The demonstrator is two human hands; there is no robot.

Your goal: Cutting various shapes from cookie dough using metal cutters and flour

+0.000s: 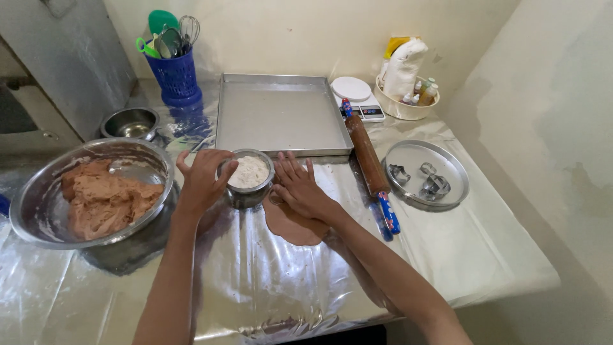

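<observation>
Foil-covered table (pixel 268 275): flat brown dough (pixel 295 225), round, smooth.

Bare forearms, apparently sleeveless; hands (pixel 204 179) ungloved

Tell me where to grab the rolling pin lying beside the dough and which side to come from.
Grip the rolling pin by its blue near handle, coming from above on the right. It lies flat, angled away from the person, near handle clear of the right hand and the round tray.
</observation>
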